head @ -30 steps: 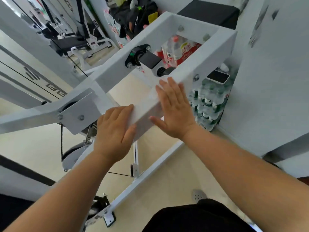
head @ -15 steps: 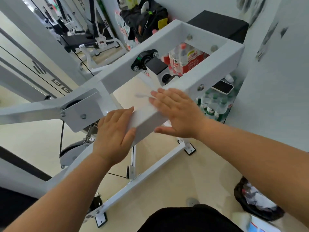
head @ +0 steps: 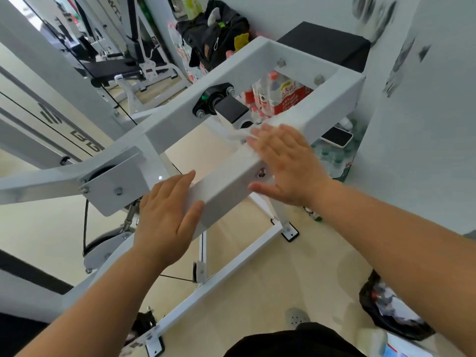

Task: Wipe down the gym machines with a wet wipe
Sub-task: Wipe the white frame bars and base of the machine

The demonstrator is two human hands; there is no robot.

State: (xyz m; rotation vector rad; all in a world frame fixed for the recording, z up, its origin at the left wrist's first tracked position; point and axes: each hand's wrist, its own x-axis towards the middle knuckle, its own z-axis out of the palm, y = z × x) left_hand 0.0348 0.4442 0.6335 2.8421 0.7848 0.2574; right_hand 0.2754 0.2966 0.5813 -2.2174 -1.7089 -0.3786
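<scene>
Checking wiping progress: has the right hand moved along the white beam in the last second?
Yes. The right hand has slid along the white beam toward its far corner, uncovering a bolt that now shows beside its thumb.

Right hand (head: 286, 163) pressing wipe (head: 237, 136), left hand (head: 164, 222) on frame (head: 226, 185)

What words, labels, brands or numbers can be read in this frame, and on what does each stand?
"BG", the rest hidden: grey panel at left.
"农夫山泉", only partly legible: red label on the bottle pack behind the machine.
Too small or blurred to read: the fine print on that label, the small label on the far machine, and the red marks on the green bottle pack.
No text shows on the white beam.
</scene>
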